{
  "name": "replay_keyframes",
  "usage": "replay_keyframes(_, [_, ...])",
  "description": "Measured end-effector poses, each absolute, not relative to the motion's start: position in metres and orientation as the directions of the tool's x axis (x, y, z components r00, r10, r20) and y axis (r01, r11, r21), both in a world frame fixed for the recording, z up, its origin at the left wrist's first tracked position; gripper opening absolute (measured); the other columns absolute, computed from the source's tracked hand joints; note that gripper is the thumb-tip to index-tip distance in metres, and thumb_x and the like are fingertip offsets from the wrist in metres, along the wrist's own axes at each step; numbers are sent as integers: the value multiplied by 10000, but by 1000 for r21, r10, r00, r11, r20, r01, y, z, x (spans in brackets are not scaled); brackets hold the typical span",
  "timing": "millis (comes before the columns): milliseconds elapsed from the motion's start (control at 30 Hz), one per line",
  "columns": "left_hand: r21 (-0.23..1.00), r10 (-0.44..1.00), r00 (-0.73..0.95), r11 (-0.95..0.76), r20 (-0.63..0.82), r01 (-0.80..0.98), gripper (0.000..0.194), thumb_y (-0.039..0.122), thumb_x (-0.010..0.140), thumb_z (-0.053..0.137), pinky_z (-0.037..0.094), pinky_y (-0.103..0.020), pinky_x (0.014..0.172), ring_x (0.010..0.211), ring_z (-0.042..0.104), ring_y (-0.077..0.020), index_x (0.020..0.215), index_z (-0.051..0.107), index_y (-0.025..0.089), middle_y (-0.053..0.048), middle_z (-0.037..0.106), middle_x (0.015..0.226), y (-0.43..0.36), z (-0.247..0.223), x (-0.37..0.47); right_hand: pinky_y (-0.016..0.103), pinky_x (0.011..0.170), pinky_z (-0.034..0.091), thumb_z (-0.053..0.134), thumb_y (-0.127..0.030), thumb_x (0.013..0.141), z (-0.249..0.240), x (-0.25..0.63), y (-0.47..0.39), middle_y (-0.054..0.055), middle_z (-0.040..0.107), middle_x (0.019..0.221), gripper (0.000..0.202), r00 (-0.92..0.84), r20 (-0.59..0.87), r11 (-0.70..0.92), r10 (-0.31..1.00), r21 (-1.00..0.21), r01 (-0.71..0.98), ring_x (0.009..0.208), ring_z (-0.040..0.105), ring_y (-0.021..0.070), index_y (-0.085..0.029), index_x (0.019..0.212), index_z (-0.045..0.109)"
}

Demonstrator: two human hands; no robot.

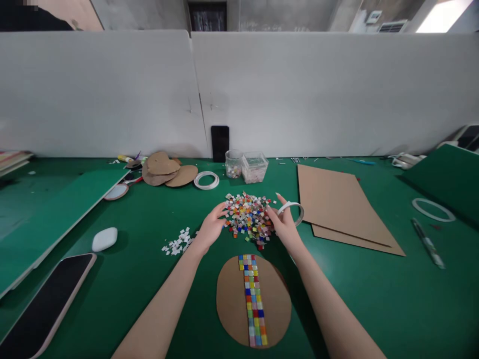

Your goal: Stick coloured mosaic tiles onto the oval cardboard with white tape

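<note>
A heap of small colourful mosaic tiles [247,214] lies on the green table. My left hand [212,227] touches its left edge, fingers apart and holding nothing. At the right edge of the heap is my right hand [285,222], its fingers spread, with a white tape roll [300,214] around or against them; whether it is gripped is hard to tell. Below the heap lies a round cardboard disc [232,299] bearing a vertical strip of coloured tiles [254,299] in rows. A small pile of white pieces [178,243] sits beside my left wrist.
Clear containers [255,167] and an upright black phone [220,143] stand at the back. Cardboard sheets [337,199] and a pen [427,243] lie right. At left are a large phone [48,304], white case [105,239], green board [67,209] and cardboard discs [182,176].
</note>
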State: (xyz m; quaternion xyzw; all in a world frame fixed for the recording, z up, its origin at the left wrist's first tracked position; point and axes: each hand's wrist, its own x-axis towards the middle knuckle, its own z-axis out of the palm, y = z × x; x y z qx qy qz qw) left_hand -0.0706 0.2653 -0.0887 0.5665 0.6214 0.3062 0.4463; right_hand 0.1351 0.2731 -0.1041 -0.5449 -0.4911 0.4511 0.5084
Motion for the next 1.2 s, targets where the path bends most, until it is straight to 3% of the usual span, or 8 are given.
replay_keyframes(100, [933, 970, 108, 176, -219, 315, 517, 260, 800, 423, 464, -364, 890, 1235, 410, -260, 1313, 357, 258, -56, 373, 1400, 266, -94, -70, 303, 518, 477, 547, -446, 765, -97, 132, 269, -20, 580, 658, 605, 108, -69, -69, 992, -998, -4, 584, 580, 186, -241, 1303, 362])
replay_keyframes(267, [984, 969, 179, 156, -169, 89, 488, 265, 782, 483, 398, -373, 987, 1275, 352, -237, 1265, 417, 257, -41, 385, 1394, 267, -101, -70, 363, 784, 472, 544, -431, 791, -91, 127, 266, 44, 671, 965, 478, 48, -43, -32, 998, -980, -194, 1004, 593, 242, -257, 1220, 425])
replay_keyframes(400, [996, 973, 213, 78, -86, 46, 386, 272, 799, 495, 391, -342, 997, 1227, 426, -207, 1183, 488, 239, -43, 477, 1328, 260, -92, -63, 392, 789, 468, 508, -429, 822, -89, 124, 264, 56, 682, 937, 401, 10, 45, 46, 999, -986, -162, 987, 610, 252, -247, 1175, 450])
replay_keyframes(600, [923, 992, 111, -95, 57, 373, 223, 277, 843, 444, 392, -359, 982, 1139, 495, -190, 1014, 588, 273, -4, 579, 1184, 251, -80, -58, 400, 771, 484, 562, -404, 794, -93, 133, 269, 40, 658, 785, 417, 110, 183, 186, 977, -982, -20, 860, 633, 236, -237, 1161, 458])
replay_keyframes(767, [774, 982, -53, -109, 182, 624, 194, 229, 833, 426, 467, -366, 856, 1006, 555, -209, 924, 597, 242, -34, 621, 1034, 256, -91, -68, 389, 738, 500, 554, -404, 802, -98, 137, 274, 37, 630, 843, 391, 96, 196, 199, 976, -980, -15, 801, 645, 220, -242, 1142, 448])
replay_keyframes(867, [744, 975, -66, -119, 214, 658, 199, 190, 818, 431, 470, -376, 834, 976, 560, -217, 937, 586, 227, -46, 627, 989, 259, -98, -74, 372, 687, 511, 545, -407, 808, -94, 136, 273, 41, 618, 900, 379, 70, 184, 188, 980, -981, -55, 780, 653, 216, -245, 1137, 449])
replay_keyframes(1067, [729, 971, -57, -135, 233, 672, 196, 213, 827, 429, 473, -372, 809, 949, 566, -216, 953, 578, 232, -47, 630, 975, 258, -99, -72, 354, 726, 490, 526, -391, 830, -83, 137, 267, 59, 672, 926, 321, -47, 181, 176, 982, -979, -104, 991, 590, 241, -250, 1114, 477])
replay_keyframes(1200, [721, 969, -57, -139, 241, 679, 197, 216, 830, 423, 465, -374, 819, 965, 554, -217, 954, 575, 232, -46, 628, 977, 256, -97, -71, 346, 714, 484, 525, -419, 827, -79, 138, 265, 72, 642, 1068, 385, -72, 172, 163, 983, -980, -111, 951, 611, 232, -263, 1171, 452])
